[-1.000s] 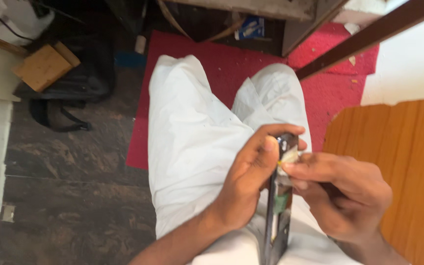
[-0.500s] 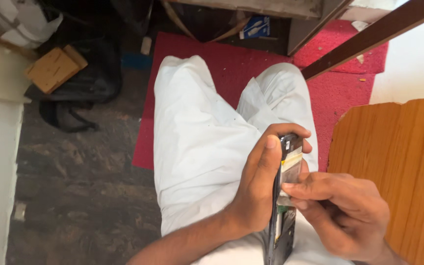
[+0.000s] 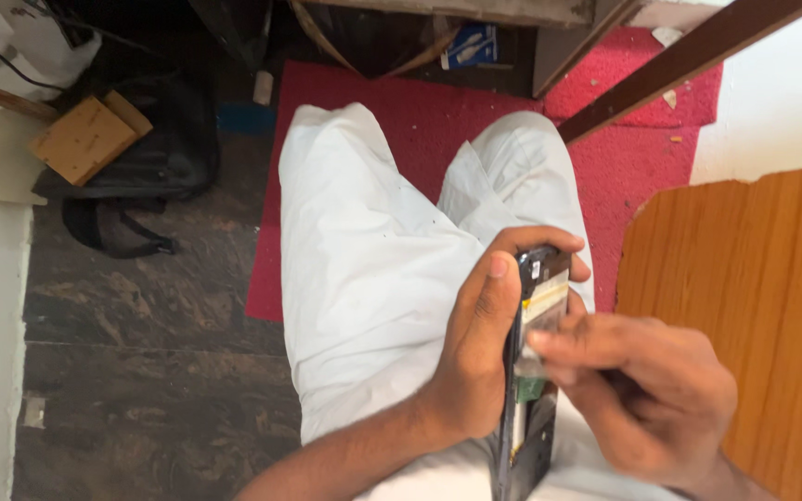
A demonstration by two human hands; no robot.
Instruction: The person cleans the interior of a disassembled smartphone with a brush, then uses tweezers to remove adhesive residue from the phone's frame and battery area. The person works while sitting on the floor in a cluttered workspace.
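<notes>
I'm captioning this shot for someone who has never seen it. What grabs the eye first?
Centre right, the left hand grips an opened phone with its insides showing, while the right hand works at its middle with the fingertips. Both rest over a lap in white trousers. Behind lies a red mat on the dark floor.

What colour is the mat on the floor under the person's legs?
Red. The mat shows best in the head view, lying on the dark floor beneath the white trousers.

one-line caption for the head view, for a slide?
Seated person's left hand grips an opened phone edge-up over white trousers while the right hand fingers its exposed inside.
</notes>
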